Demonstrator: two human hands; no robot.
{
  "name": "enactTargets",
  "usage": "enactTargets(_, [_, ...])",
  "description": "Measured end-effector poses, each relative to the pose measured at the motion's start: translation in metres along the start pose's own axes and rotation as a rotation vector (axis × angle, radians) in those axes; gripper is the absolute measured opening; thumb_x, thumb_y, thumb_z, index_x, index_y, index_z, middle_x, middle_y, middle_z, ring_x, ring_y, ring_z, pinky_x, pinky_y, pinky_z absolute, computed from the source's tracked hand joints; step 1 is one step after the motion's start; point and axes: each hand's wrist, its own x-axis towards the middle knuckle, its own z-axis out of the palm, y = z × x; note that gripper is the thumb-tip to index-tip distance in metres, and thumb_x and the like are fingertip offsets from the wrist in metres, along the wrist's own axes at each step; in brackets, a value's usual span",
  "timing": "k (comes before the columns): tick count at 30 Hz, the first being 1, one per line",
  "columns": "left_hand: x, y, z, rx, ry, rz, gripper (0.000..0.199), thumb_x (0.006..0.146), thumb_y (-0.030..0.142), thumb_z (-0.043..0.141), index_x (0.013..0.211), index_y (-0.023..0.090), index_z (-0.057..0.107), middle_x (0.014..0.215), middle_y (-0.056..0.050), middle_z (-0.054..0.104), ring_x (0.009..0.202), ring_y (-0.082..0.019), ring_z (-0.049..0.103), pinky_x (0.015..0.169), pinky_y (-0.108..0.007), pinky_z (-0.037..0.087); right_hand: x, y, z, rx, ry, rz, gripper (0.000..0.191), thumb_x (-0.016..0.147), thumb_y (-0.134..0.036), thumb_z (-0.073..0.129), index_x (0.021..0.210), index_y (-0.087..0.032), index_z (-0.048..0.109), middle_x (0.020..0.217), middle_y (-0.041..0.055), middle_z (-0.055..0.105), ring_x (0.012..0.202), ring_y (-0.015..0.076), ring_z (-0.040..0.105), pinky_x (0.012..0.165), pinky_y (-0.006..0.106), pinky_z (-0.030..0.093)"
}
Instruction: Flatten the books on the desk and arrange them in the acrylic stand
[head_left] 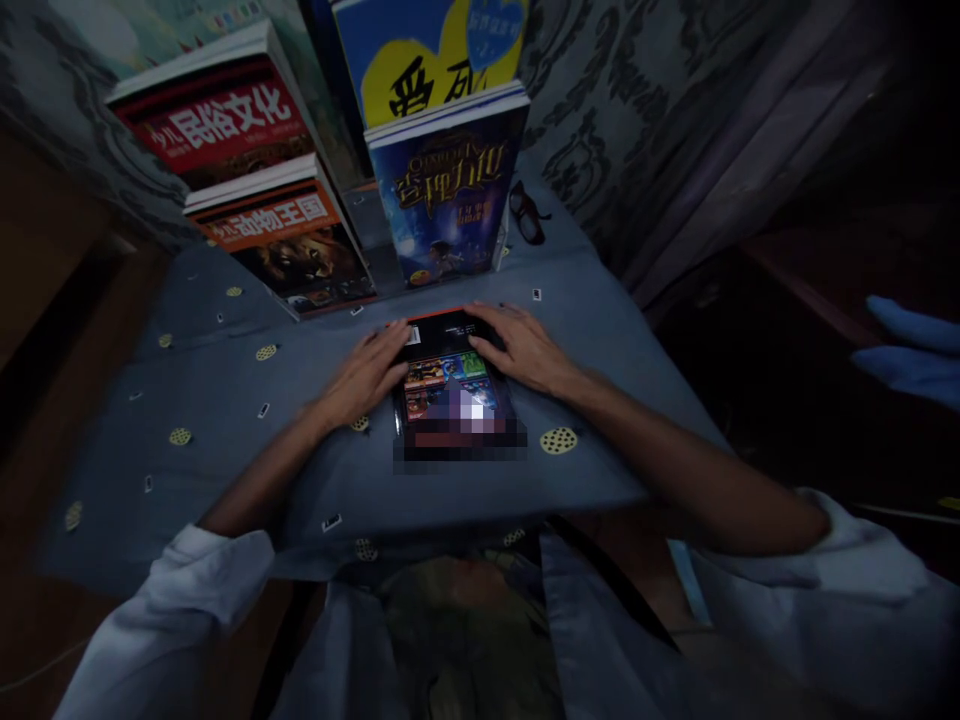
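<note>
A dark book [451, 375] lies flat on the table with its upper edge away from me; small colourful pictures and a white barcode patch show on its cover. Its lower part is blurred into blocks. My left hand [369, 375] rests along the left edge, fingers stretched out and touching the upper left corner. On the other side my right hand [517, 345] lies with fingers extended over the upper right corner, thumb apart. Neither hand is wrapped round the book.
Behind the book stand upright a blue book [450, 190], a yellow-and-blue book [427, 60], a lion-cover book [289, 240] and a red-cover book [217, 120]. Dark glasses [529, 213] lie at the right. A patterned cloth [202, 400] covers the table.
</note>
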Motion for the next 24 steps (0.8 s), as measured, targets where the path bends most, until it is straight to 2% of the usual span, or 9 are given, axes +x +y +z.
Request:
enactTargets(2, [-0.003,-0.018,-0.003,-0.018,0.005,-0.022,0.056,0.107,0.042,0.026,0.154,0.013,0.033,0.163,-0.014,0.031,0.153,-0.022,0.023,0.125,-0.049,0.019,0.000,0.000,0.000,0.000,-0.007,-0.006,0.048,0.098,-0.035,0.050,0.145,-0.022,0.048,0.144,0.0110,0.060,0.137,0.0300,0.052,0.117,0.060,0.034])
enactTargets(5, [-0.010,-0.022,-0.006,-0.032,-0.020,0.010,0.055,0.107,0.043,0.025,0.154,0.016,0.035,0.162,-0.011,0.034,0.153,-0.021,0.024,0.125,-0.049,0.021,0.001,0.001,0.001,0.002,-0.011,-0.006,0.048,0.099,-0.036,0.050,0.145,-0.022,0.048,0.145,0.0106,0.059,0.138,0.0305,0.051,0.117,0.061,0.034])
enactTargets(9, [-0.031,-0.002,-0.006,-0.008,-0.052,0.064,0.051,0.107,0.039,0.029,0.154,0.021,0.036,0.161,-0.008,0.038,0.152,-0.021,0.028,0.125,-0.051,0.024,0.000,0.002,0.002,-0.002,-0.009,-0.005,0.048,0.100,-0.038,0.049,0.146,-0.022,0.047,0.146,0.0092,0.058,0.139,0.0307,0.049,0.117,0.061,0.033])
enactTargets(17, [-0.097,0.057,0.002,0.034,-0.065,0.233,0.050,0.106,0.028,0.035,0.156,0.022,0.032,0.157,-0.008,0.045,0.149,-0.020,0.035,0.124,-0.047,0.028,0.000,0.001,0.003,-0.009,-0.014,-0.007,0.049,0.100,-0.036,0.049,0.146,-0.022,0.047,0.147,0.0107,0.057,0.140,0.0312,0.048,0.118,0.061,0.032])
enactTargets(21, [-0.108,0.069,0.006,0.074,-0.046,0.236,0.049,0.106,0.027,0.035,0.155,0.020,0.034,0.155,-0.009,0.046,0.148,-0.021,0.037,0.123,-0.047,0.031,0.002,-0.002,0.001,-0.036,-0.037,-0.020,0.045,0.100,-0.032,0.047,0.143,-0.021,0.051,0.147,0.0109,0.057,0.141,0.0305,0.046,0.117,0.062,0.032])
enactTargets(24, [-0.108,0.071,0.008,0.090,0.005,0.235,0.049,0.106,0.026,0.037,0.154,0.020,0.035,0.154,-0.009,0.049,0.146,-0.021,0.040,0.122,-0.047,0.034,-0.003,-0.017,0.001,-0.111,-0.049,-0.015,0.041,0.099,-0.024,0.043,0.137,-0.017,0.058,0.147,0.0144,0.057,0.142,0.0302,0.045,0.117,0.063,0.031])
